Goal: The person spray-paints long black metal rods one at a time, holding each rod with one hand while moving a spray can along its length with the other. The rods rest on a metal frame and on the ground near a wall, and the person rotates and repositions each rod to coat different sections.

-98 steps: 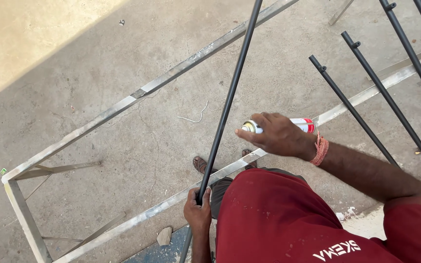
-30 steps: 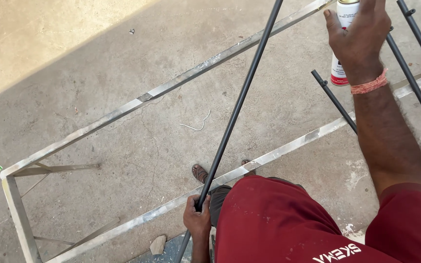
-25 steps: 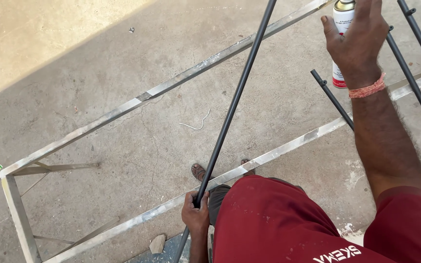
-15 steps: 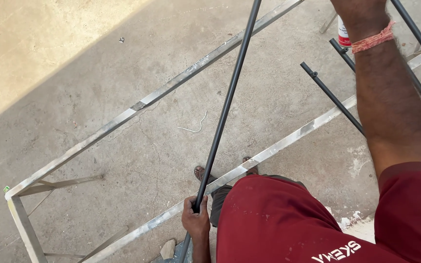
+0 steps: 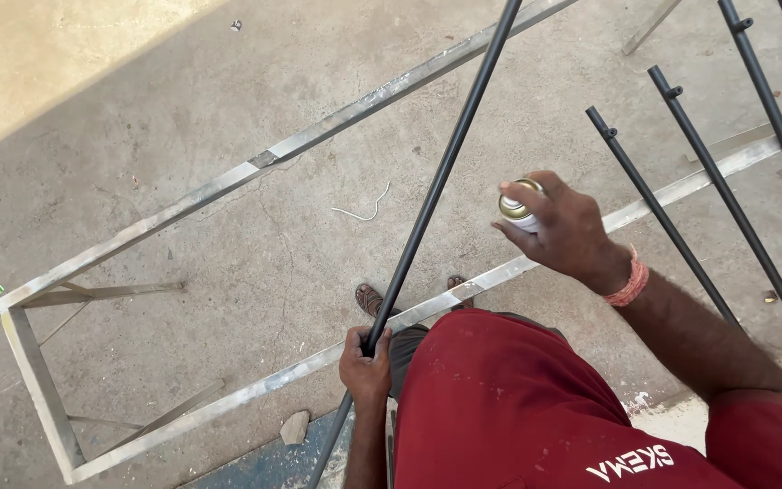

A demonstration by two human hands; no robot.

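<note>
- Head view, looking down: a person in a red shirt (image 5: 536, 407) stands over a bare steel frame (image 5: 255, 165) lying on the concrete floor (image 5: 138, 118).
- Left hand (image 5: 366, 362), low in the middle, has its grip clamped around the lower part of a long black rod (image 5: 436, 186).
- That rod slants up from the hand, crosses the frame's near rail and then its far rail, and leaves the picture at the top edge.
- Right hand (image 5: 565, 231) has its grip wrapped around a spray can (image 5: 519, 206); only the can's golden top and a bit of white body show past the fingers.
- Can sits just right of the rod, apart from it, above the frame's near rail.
- An orange band (image 5: 628, 282) circles the right wrist.
- Three more black rods (image 5: 681, 226) lean over the frame's near rail at the right, roughly parallel, well apart from the held rod.
- A sandalled foot (image 5: 371, 299) shows just inside the near rail, beside the held rod.
- A stone (image 5: 294, 427) lies on the floor outside the near rail, left of the left hand.
- A pale bent wire scrap (image 5: 364, 210) lies on the floor inside the frame.
</note>
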